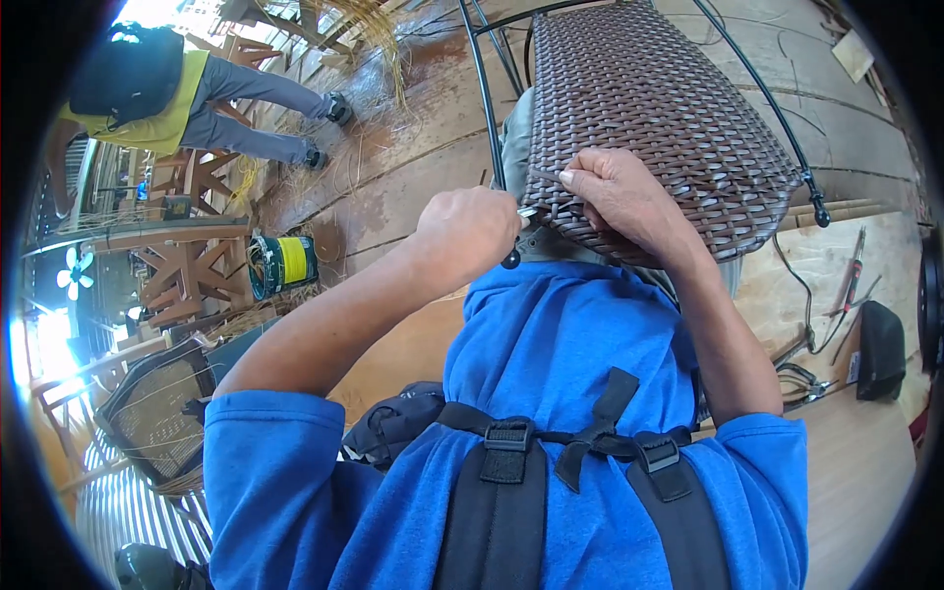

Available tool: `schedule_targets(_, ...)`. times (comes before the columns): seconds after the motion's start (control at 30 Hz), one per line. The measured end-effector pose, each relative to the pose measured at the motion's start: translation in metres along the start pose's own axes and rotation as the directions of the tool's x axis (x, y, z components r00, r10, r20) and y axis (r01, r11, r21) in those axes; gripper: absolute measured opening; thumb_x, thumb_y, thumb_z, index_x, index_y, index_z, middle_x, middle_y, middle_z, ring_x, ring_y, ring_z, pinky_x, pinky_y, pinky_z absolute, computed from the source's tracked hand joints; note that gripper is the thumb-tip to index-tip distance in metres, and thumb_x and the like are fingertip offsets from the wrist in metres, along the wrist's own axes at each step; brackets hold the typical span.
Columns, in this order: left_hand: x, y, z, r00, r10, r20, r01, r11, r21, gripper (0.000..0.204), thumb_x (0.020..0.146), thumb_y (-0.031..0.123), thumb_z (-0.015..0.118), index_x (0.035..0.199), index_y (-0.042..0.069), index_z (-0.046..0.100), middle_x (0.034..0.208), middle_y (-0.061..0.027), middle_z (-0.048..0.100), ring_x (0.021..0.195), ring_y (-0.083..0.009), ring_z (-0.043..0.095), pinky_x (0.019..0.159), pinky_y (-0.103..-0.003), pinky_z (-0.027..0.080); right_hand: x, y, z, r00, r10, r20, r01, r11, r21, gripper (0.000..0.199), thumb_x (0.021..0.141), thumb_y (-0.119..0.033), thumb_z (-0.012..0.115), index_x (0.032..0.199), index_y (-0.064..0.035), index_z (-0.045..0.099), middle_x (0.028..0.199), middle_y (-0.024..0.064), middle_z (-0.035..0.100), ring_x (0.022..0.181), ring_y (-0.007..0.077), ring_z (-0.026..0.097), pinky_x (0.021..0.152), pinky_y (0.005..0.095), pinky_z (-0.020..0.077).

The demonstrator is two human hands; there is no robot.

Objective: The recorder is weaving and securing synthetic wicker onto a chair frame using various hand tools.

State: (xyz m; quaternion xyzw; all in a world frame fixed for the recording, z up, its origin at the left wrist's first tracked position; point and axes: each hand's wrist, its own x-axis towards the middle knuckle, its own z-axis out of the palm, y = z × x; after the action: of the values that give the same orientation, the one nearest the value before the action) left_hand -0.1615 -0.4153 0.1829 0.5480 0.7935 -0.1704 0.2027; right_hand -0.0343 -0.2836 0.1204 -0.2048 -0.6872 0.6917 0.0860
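1 metal-tipped tool point(528, 212) is gripped in the left hand point(470, 232), curled into a fist by which the handle is hidden. Near the lower left corner of a brown woven panel point(644, 103), set over the person's legs point(515, 144), a thin strand point(547, 178) is pinched by the right hand point(627, 200), thumb against forefinger. The hands are separated by a small gap. The panel is flanked by a black metal frame point(486, 98).

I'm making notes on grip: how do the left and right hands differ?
The left hand is curled into a fist with a metal tip jutting out; the right hand is less tightly curled, its thumb pointing leftward. The left hand is by the black rod, while the right hand is over the brown woven panel. Both are bare.
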Motion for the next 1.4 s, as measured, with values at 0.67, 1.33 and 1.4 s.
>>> schedule_targets(0.67, 0.011, -0.045, 0.051, 0.852, 0.296, -0.433, -0.304, 0.951, 0.051, 0.036, 0.087, 0.043, 0.051, 0.075, 0.010, 0.058, 0.068, -0.0094, 0.060, 0.060, -0.0300, 0.061, 0.051, -0.042, 0.048, 0.013, -0.031, -0.007, 0.964, 0.186, 0.188, -0.016, 0.753, -0.658, 0.021, 0.078, -0.016, 0.056, 0.069, 0.0031, 0.058, 0.052, 0.0116, 0.054, 0.046, 0.0186, 0.056, 0.046, 0.0346, 0.0435)
schedule_targets(1.33, -0.028, -0.048, 0.036, 0.930, -0.001, -0.367, -0.076, 0.978, -0.194, 0.031, 0.087, 0.037, 0.052, 0.077, 0.009, 0.060, 0.072, -0.0092, 0.061, 0.063, -0.0285, 0.062, 0.054, -0.040, 0.049, 0.037, -0.022, -0.004, 0.922, 0.121, 0.368, 0.270, 0.480, -0.835, 0.027, 0.084, -0.028, 0.055, 0.078, -0.0016, 0.055, 0.075, 0.0185, 0.060, 0.076, 0.0378, 0.059, 0.066, 0.0453, 0.0453)
schedule_targets(1.4, -0.027, -0.039, 0.034, 0.942, 0.003, -0.334, -0.086, 0.969, -0.233, 0.030, 0.087, 0.035, 0.053, 0.079, 0.008, 0.061, 0.073, -0.0105, 0.062, 0.064, -0.0317, 0.062, 0.055, -0.042, 0.048, 0.031, -0.028, 0.001, 0.917, 0.140, 0.373, 0.248, 0.534, -0.808, 0.030, 0.085, -0.030, 0.055, 0.078, -0.0011, 0.054, 0.074, 0.0192, 0.060, 0.075, 0.0384, 0.058, 0.066, 0.0452, 0.0449)
